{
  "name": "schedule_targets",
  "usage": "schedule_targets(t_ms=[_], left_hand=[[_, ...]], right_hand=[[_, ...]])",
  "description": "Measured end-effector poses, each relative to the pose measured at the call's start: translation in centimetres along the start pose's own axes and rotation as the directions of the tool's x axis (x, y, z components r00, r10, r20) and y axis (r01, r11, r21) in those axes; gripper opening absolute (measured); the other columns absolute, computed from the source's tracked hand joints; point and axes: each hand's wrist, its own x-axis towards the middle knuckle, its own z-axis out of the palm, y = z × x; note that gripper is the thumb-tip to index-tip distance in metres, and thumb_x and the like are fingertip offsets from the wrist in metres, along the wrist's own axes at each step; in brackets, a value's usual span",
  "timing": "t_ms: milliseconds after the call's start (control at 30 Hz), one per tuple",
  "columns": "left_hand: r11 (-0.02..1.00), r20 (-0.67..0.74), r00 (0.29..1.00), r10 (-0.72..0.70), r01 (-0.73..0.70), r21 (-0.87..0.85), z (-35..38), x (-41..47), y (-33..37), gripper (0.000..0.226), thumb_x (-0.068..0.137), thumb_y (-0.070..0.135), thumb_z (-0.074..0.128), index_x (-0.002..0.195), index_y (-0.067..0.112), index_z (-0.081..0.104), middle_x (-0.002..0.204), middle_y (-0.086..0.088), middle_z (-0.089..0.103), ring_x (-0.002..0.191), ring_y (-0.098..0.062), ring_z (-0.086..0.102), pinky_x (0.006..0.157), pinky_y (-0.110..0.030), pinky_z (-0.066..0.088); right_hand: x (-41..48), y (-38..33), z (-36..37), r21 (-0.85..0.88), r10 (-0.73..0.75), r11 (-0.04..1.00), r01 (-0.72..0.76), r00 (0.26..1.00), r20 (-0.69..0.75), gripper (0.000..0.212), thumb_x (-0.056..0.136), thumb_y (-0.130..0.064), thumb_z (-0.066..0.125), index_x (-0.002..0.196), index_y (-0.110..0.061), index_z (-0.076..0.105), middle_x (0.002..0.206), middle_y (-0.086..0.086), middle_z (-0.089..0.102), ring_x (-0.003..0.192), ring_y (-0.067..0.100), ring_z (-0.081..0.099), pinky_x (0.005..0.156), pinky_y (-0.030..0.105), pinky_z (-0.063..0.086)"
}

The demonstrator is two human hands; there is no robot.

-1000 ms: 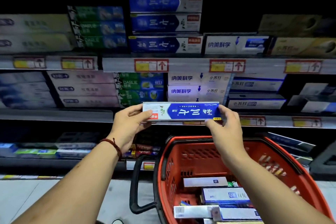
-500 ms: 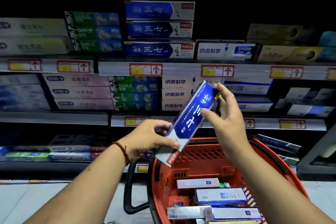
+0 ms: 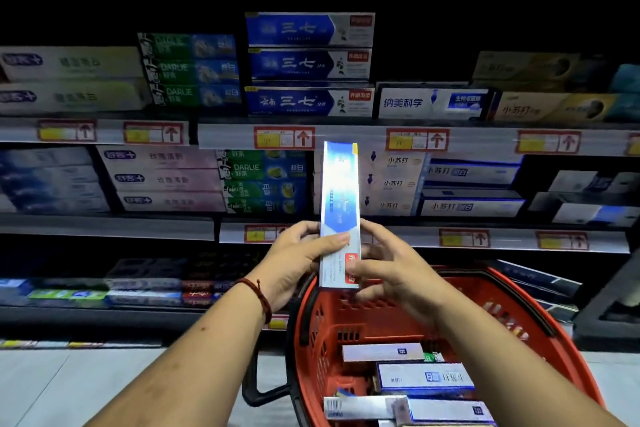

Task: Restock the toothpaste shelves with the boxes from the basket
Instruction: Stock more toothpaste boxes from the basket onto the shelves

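Observation:
A blue-and-white toothpaste box (image 3: 340,198) stands upright on end in front of me, above the red basket (image 3: 540,329). My left hand (image 3: 298,260) grips its lower part from the left, thumb across the front. My right hand (image 3: 391,270) touches the lower right side with fingers spread behind it. A stack of three matching blue boxes (image 3: 310,64) sits on the upper shelf straight ahead. Several more boxes (image 3: 426,378) lie in the basket.
Shelves packed with toothpaste boxes fill the view: green Darlie boxes (image 3: 194,69), white boxes (image 3: 433,102) to the right, pink-white ones (image 3: 166,177) on the middle shelf. Shelf edges carry yellow-red price tags (image 3: 284,138). The basket's black handle (image 3: 256,388) hangs left over a pale floor.
The box has turned from level, through a diagonal tilt, to standing upright. My right hand slid from its top end down to the lower part. The view tilted upward.

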Motion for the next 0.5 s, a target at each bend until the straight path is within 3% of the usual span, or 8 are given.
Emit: schedule_targets(t_ms=[67, 133, 233, 333, 433, 500], left_hand=[[1.000, 0.016, 1.000, 0.027, -0.027, 0.011, -0.4, 0.2, -0.1, 0.043, 0.082, 0.013, 0.079, 0.120, 0.001, 0.061, 0.104, -0.010, 0.078, 0.084, -0.018, 0.075, 0.066, -0.026, 0.058], [0.997, -0.018, 0.997, 0.075, -0.075, 0.001, -0.7, 0.6, -0.1, 0.041, 0.082, 0.018, 0.079, 0.117, 0.006, 0.062, 0.104, -0.006, 0.079, 0.086, -0.017, 0.072, 0.072, -0.028, 0.055], [0.982, -0.144, 0.979, 0.145, -0.160, -0.100, -0.8, 1.1, 0.2, 0.030, 0.086, 0.023, 0.076, 0.113, 0.015, 0.064, 0.097, -0.001, 0.078, 0.079, -0.013, 0.066, 0.067, -0.023, 0.052], [0.936, -0.239, 0.954, 0.181, -0.242, -0.255, -1.0, 1.4, 0.4, 0.030, 0.086, 0.016, 0.076, 0.113, 0.014, 0.064, 0.101, -0.008, 0.076, 0.077, -0.015, 0.067, 0.067, -0.024, 0.057], [0.866, -0.365, 0.906, 0.215, -0.350, -0.358, -1.7, 1.5, 1.0, 0.050, 0.086, 0.011, 0.077, 0.132, 0.007, 0.057, 0.110, -0.015, 0.075, 0.080, -0.019, 0.070, 0.071, -0.028, 0.059], [0.833, -0.428, 0.875, 0.227, -0.403, -0.380, -2.4, 1.6, 1.3, 0.056, 0.090, 0.009, 0.074, 0.141, 0.014, 0.050, 0.111, -0.015, 0.073, 0.083, -0.022, 0.071, 0.074, -0.031, 0.060]], right_hand=[[0.1, 0.2, 0.0, -0.048, 0.006, 0.999, -0.004, 0.999, 0.032, 0.074, 0.082, 0.006, 0.073, 0.133, -0.045, 0.058, 0.099, 0.010, 0.073, 0.083, 0.025, 0.068, 0.060, 0.033, 0.054], [0.4, 0.2, 0.0, 0.000, -0.024, 1.000, 0.024, 1.000, -0.004, 0.071, 0.076, 0.006, 0.069, 0.129, -0.040, 0.064, 0.097, 0.010, 0.071, 0.080, 0.021, 0.064, 0.061, 0.032, 0.050], [0.8, -0.2, -0.5, 0.098, -0.055, 0.993, 0.069, 0.989, -0.135, 0.050, 0.069, -0.002, 0.061, 0.111, -0.025, 0.075, 0.101, 0.011, 0.071, 0.083, 0.018, 0.061, 0.064, 0.033, 0.050], [0.6, -0.4, -1.5, 0.072, -0.089, 0.992, 0.106, 0.973, -0.211, 0.046, 0.063, -0.010, 0.058, 0.104, -0.018, 0.078, 0.104, 0.012, 0.074, 0.089, 0.021, 0.060, 0.071, 0.035, 0.044], [0.7, -0.5, -2.5, 0.138, -0.101, 0.978, 0.159, 0.930, -0.354, 0.034, 0.070, -0.005, 0.062, 0.102, -0.010, 0.076, 0.105, 0.015, 0.075, 0.095, 0.023, 0.065, 0.074, 0.033, 0.046], [0.7, -0.4, -2.8, 0.281, -0.065, 0.937, 0.206, 0.896, -0.440, 0.029, 0.081, 0.002, 0.066, 0.108, -0.007, 0.071, 0.105, 0.015, 0.073, 0.092, 0.021, 0.068, 0.070, 0.029, 0.053]])
